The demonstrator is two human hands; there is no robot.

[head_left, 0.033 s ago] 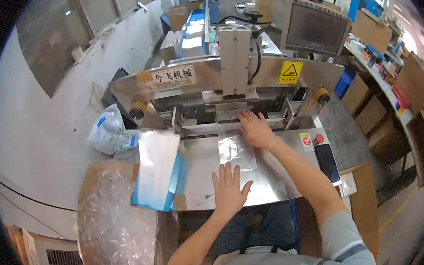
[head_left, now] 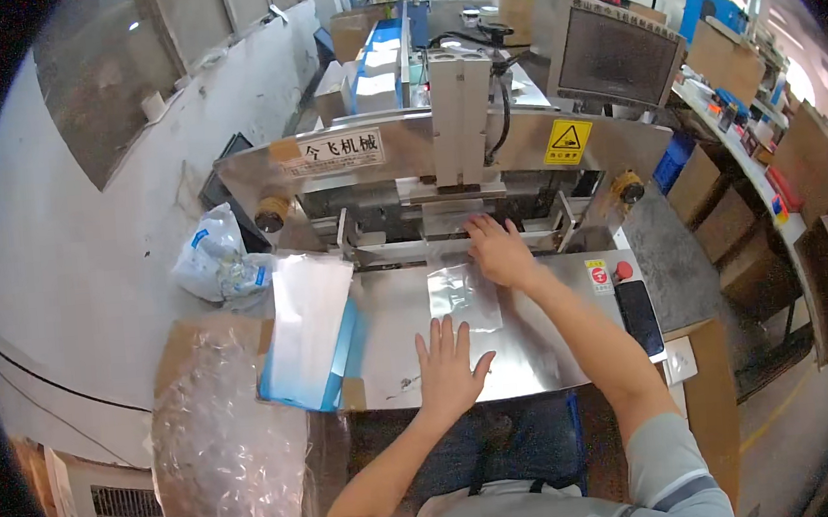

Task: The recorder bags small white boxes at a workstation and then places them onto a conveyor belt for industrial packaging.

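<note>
On my left, a scuffed white wall (head_left: 113, 268) flanked a metal machine (head_left: 461, 109) with a smooth, reflective steel worktop (head_left: 548, 360). Flat on this worktop lay a clear, glossy, creased rectangle of plastic film (head_left: 465, 293), its long axis pointing from the person toward the machine. The right hand (head_left: 501, 252) rested on the film's far right side, fingers extended. The left hand (head_left: 451, 377) lay at the near edge, fingers spread.

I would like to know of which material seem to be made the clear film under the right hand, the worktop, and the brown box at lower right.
Clear film: likely thin glossy plastic; it is see-through, with wrinkled highlights.
Worktop: probably satin metal, perhaps stainless steel; silver-grey with blurred reflections.
Brown box: apparently matt cardboard; plain brown, without shine.
</note>
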